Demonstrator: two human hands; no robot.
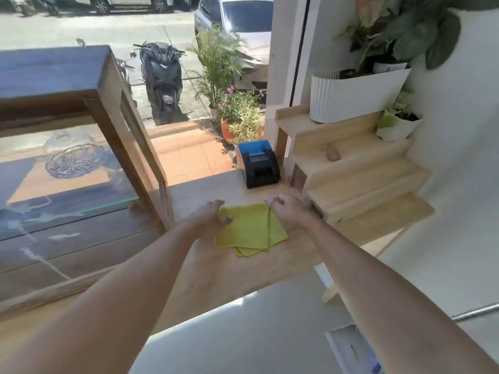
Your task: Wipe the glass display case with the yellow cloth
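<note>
Left hand [213, 215] and right hand [287, 211]: fingers loosely curled on opposite edges of the folded yellow microfibre cloth [249, 229], apparently squaring it, not lifting. Cloth lies flat on the pale wooden counter [216, 273], beside the wood-framed glass display case [81, 171], unwiped.

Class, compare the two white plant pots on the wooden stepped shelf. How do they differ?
The ribbed white planter is far larger than the small white pot. The planter stands on the top step and the pot one step lower. The planter holds tall, broad-leaved plants, the pot a small pale-green plant. Both are white.
</note>
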